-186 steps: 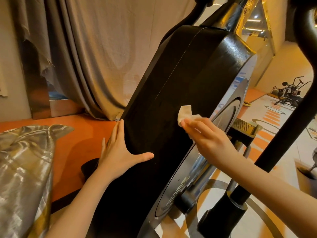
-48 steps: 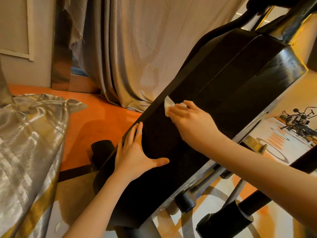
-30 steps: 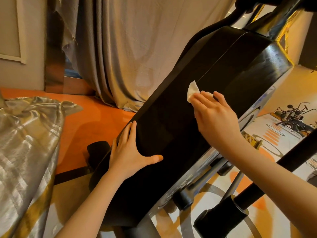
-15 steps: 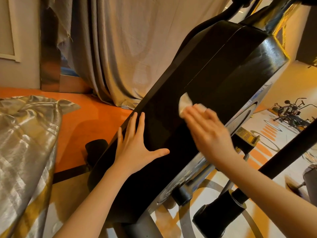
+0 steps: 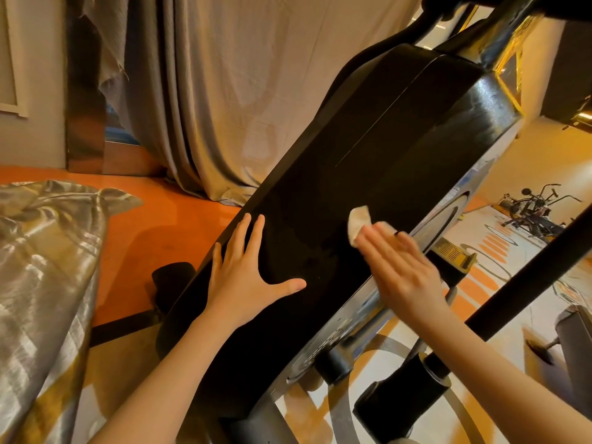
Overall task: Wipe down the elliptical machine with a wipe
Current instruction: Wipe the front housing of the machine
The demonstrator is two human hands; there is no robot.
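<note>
Pressing flat, right hand (image 5: 400, 267) is pinning the white wipe (image 5: 360, 221) under straight fingers on the elliptical machine (image 5: 368, 149) black housing; left hand (image 5: 243, 277) is lying splayed, holding nothing, beside it.

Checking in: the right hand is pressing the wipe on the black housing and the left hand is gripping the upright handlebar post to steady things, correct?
Not quite. In the head view the left hand is not on the post; it lies flat, fingers spread, on the black housing. The rest stands: the right hand presses the wipe on that housing.
</note>
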